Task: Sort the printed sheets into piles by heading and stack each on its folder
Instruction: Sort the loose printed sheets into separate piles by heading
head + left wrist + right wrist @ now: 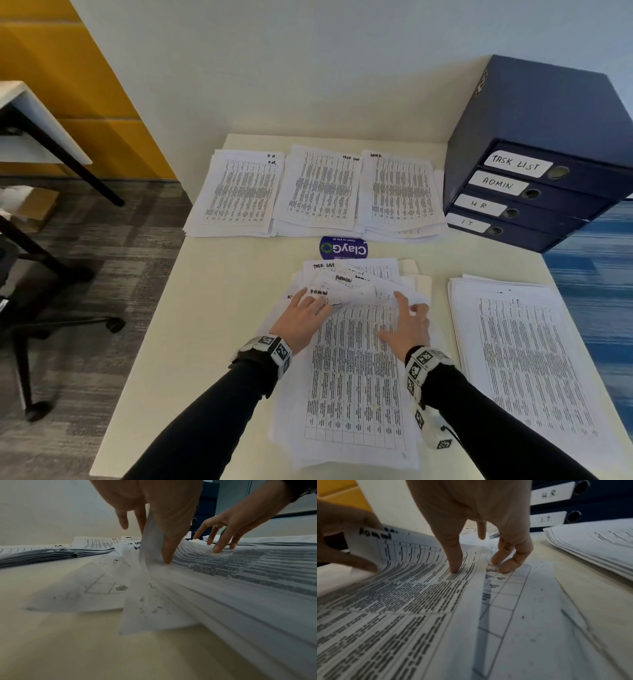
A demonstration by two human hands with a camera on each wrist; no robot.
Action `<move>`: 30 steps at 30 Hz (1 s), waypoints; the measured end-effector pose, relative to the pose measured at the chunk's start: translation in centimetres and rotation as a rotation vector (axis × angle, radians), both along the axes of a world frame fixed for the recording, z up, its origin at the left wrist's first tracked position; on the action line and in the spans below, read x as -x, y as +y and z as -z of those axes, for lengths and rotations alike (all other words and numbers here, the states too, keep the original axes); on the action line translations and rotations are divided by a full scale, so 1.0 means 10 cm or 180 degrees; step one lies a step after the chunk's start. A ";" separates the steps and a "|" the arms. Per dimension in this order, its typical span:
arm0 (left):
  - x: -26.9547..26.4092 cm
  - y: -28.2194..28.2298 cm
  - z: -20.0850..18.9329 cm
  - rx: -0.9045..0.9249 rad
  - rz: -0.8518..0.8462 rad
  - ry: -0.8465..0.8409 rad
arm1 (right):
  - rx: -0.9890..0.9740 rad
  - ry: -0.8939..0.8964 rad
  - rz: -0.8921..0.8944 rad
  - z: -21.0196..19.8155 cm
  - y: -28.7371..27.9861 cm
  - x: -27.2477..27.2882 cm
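On the table point(219, 308), the left hand point(301, 317) pinches the curled top of a sheet point(399, 555) marked "ADMIN", its length running away from the person, while the spread right hand point(407, 325) presses the unsorted pile point(356, 377) beside the "IT" pile point(520, 359).

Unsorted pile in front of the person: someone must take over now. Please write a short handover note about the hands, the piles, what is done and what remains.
Left hand: pinches the lifted top edges of sheets headed ADMIN in the unsorted pile.
Right hand: fingertips press that pile flat.
Done: HR pile, TASK LIST pile and ADMIN pile lie at the table's far side; IT pile lies at the right.
Left: sort the middle pile; the folders remain stacked, so no pile lies on its folder yet.
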State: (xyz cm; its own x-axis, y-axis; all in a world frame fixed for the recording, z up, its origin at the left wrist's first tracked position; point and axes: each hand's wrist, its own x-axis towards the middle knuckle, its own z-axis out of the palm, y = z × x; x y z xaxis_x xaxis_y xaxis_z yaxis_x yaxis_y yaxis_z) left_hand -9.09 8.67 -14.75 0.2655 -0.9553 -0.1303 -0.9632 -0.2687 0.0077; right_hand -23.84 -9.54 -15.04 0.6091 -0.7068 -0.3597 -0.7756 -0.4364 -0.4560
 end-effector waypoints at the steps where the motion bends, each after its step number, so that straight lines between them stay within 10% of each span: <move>1: 0.02 0.01 -0.02 0.0153 -0.0010 0.0071 | 0.0064 0.0032 -0.0131 -0.01 0.01 0.00; 30: -0.14 -0.08 -0.18 -0.0497 -0.0754 0.0336 | 0.0731 0.0304 -0.1182 -0.07 0.06 -0.09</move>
